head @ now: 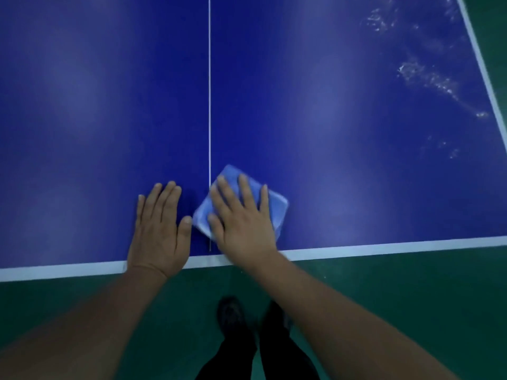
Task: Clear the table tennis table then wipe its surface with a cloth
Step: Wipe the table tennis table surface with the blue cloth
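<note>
Both of our forearms fill the bottom of the view, bare and reaching forward from the lower corners toward the near edge of the table (82,91). That table is easily the biggest thing we've got: a deep blue top with a white border strip along the near side and another running down the far right edge, plus a thin white centre line (210,91) going straight away from us. Soft glare patches sit on both halves of it. Up in the far right part there are pale smeary streaks and specks (428,78) trailing toward the right edge; we can't tell if they're wet or dusty.

Under the table edge is a green floor (397,311), and right below us our dark trouser legs and dark shoes (230,314) show between the arms, pretty blurry.

Our left hand (157,231) lies flat on the blue top just left of the centre line, fingers straight and close together, thumb out to the side, holding nothing. Our right hand (241,223) is flat too, fingers spread and straight, palm pressing down on the cloth (274,204).

That cloth is a light blue folded square, turned like a diamond, sitting just right of the centre line close to the near border, its left corner touching the line.
</note>
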{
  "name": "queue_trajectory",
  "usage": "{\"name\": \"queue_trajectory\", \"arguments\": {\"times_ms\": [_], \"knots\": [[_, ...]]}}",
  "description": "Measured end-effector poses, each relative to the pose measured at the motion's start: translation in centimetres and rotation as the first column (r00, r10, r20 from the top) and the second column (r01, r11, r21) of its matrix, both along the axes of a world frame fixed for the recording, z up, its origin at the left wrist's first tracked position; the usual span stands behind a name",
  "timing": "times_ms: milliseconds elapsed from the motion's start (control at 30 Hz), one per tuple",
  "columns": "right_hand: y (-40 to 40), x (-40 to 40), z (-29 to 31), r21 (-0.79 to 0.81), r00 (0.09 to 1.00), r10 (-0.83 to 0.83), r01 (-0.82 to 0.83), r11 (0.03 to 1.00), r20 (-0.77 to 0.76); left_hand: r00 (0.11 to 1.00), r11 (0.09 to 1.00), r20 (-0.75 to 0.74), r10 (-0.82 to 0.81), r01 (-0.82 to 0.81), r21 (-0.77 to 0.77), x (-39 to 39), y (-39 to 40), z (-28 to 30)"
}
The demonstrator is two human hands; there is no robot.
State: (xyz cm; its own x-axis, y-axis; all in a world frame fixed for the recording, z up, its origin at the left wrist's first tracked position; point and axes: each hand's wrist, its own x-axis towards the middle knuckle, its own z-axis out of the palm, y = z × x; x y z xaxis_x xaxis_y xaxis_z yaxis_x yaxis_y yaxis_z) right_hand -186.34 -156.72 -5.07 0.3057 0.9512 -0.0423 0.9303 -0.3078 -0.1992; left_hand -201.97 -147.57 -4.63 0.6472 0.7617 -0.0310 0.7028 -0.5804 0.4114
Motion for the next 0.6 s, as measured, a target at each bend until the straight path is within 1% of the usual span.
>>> {"name": "queue_trajectory", "arguments": {"times_ms": [67,100,133,167,200,233,267,300,333,367,400,433,467,500,533,567,600], "knots": [[-4.3,2.7,-0.2,-0.007,0.999,0.050,-0.050,0.999,0.020,1.000,1.000,-0.022,-0.013,0.013,0.008,0.1,0.0,-0.1],[-6.1,5.4,-0.3,-0.017,0.998,0.015,-0.014,1.000,0.059,0.999,1.000,-0.036,-0.015,0.015,0.008,0.1,0.1,-0.2],[-7.8,8.7,-0.3,-0.040,0.992,-0.064,0.069,0.997,0.111,0.999,1.000,-0.049,-0.018,0.019,0.009,0.2,0.2,-0.3],[-9.2,12.2,-0.1,-0.063,0.971,-0.188,0.199,0.978,0.149,0.998,1.000,-0.060,-0.023,0.023,0.012,0.2,0.2,-0.3],[-10.2,15.8,0.3,-0.101,0.925,-0.353,0.368,0.924,0.144,0.997,1.000,-0.066,-0.026,0.027,0.014,0.2,0.2,-0.3],[-10.7,18.7,0.8,-0.127,0.831,-0.545,0.556,0.821,0.115,0.997,0.999,-0.072,-0.027,0.029,0.018,0.2,0.2,-0.3],[-10.6,20.5,1.2,-0.129,0.699,-0.711,0.713,0.689,0.071,0.997,0.999,-0.078,-0.028,0.030,0.022,0.3,0.2,-0.2],[-9.8,21.1,1.5,-0.122,0.563,-0.826,0.822,0.556,0.021,0.996,0.999,-0.084,-0.030,0.032,0.022,0.3,0.1,0.0],[-8.6,20.5,1.5,-0.106,0.492,-0.871,0.867,0.488,0.014,0.995,0.999,-0.091,-0.029,0.031,0.024,0.4,0.0,0.1],[-7.3,18.9,1.4,-0.100,0.516,-0.856,0.854,0.511,0.030,0.994,0.999,-0.102,-0.028,0.031,0.030,0.5,-0.1,0.1],[-6.3,16.6,1.1,-0.089,0.616,-0.787,0.786,0.611,0.036,0.993,0.999,-0.114,-0.028,0.032,0.039,0.5,-0.2,0.2],[-5.8,13.9,0.6,-0.088,0.759,-0.650,0.650,0.755,0.025,0.992,0.998,-0.126,-0.025,0.031,0.046,0.6,-0.2,0.2],[-6.0,11.2,0.3,-0.112,0.894,-0.448,0.447,0.887,0.023,0.990,0.998,-0.138,-0.021,0.028,0.054,0.7,-0.3,0.3],[-7.2,9.5,0.3,-0.155,0.967,-0.254,0.253,0.955,0.014,0.988,0.998,-0.154,-0.019,0.029,0.061,0.8,-0.3,0.3],[-8.6,9.5,0.4,-0.171,0.990,-0.141,0.140,0.975,0.002,0.985,0.997,-0.170,-0.024,0.036,0.067,0.9,-0.4,0.3],[-10.1,11.2,0.7,-0.180,0.990,-0.137,0.133,0.975,-0.011,0.983,0.997,-0.180,-0.024,0.038,0.073,0.9,-0.5,0.2],[-11.5,13.6,0.8,-0.191,0.979,-0.201,0.201,0.961,0.016,0.983,0.996,-0.183,-0.014,0.030,0.081,0.9,-0.6,0.2]]}}
